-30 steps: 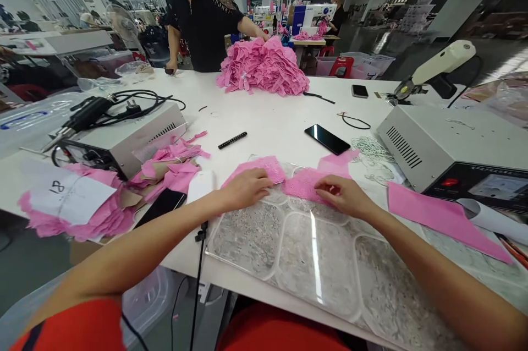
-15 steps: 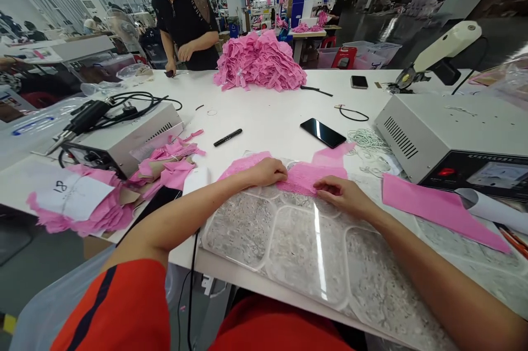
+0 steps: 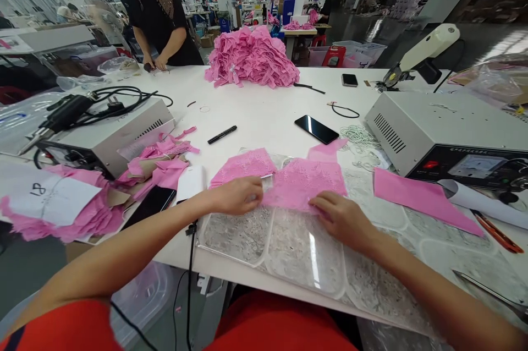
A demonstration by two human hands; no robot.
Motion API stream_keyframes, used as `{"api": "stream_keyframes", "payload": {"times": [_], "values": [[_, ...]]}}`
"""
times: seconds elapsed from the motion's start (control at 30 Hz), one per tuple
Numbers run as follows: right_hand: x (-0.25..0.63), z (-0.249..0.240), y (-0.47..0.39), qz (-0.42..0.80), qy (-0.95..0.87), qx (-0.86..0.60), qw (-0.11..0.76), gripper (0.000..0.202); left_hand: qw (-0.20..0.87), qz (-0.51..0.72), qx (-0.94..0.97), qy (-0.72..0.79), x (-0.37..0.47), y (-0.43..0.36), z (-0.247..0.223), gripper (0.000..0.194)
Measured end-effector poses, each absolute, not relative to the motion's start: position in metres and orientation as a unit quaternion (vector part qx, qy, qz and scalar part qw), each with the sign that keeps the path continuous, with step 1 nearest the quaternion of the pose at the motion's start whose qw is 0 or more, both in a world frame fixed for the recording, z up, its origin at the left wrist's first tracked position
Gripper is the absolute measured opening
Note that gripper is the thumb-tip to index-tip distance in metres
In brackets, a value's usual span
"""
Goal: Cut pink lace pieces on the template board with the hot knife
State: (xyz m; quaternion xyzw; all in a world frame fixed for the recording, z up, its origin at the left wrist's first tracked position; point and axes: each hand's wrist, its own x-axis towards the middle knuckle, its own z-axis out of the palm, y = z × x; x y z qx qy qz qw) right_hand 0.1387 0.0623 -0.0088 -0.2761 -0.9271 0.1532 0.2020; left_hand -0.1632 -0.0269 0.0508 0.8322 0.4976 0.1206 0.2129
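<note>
A pink lace piece (image 3: 305, 177) lies spread between my two hands, on a clear mat with a stone-like pattern (image 3: 303, 252). My left hand (image 3: 243, 196) has its fingers curled closed at the piece's lower left corner. Thumb and fingers of my right hand (image 3: 338, 216) pinch its near edge on the right. Just beyond my left hand rests a second pink lace piece (image 3: 243, 164), with a thin pale strip at its right corner. A plain pink fabric scrap (image 3: 325, 150) sticks out behind the lace on the right.
Grey machine boxes stand left (image 3: 119, 136) and right (image 3: 445, 120). A black phone (image 3: 317, 129) and a marker pen (image 3: 221, 135) lie beyond the lace. A pink fabric heap (image 3: 251, 59) sits at the far edge, near a person in black (image 3: 160, 15). Tweezers (image 3: 489, 290) lie right.
The lace piece now lies flatter and reaches closer to me. My left hand has come nearer, uncovering the second lace piece. The view has turned slightly right.
</note>
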Motion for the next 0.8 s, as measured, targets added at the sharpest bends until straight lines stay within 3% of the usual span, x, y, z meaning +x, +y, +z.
{"api": "stream_keyframes", "payload": {"times": [0.2, 0.47, 0.8], "values": [[0.136, 0.007, 0.021, 0.225, -0.951, -0.133, 0.165, 0.022, 0.23, 0.041, 0.848, 0.475, -0.18, -0.072, 0.059, 0.021], [0.094, -0.004, 0.096, 0.227, -0.896, -0.302, 0.235, 0.02, 0.112, 0.056, 0.811, 0.572, -0.126, 0.015, 0.033, 0.011], [0.094, -0.015, 0.108, 0.26, -0.883, -0.325, 0.218, 0.02, 0.111, 0.046, 0.803, 0.584, -0.125, 0.04, 0.022, 0.022]]}}
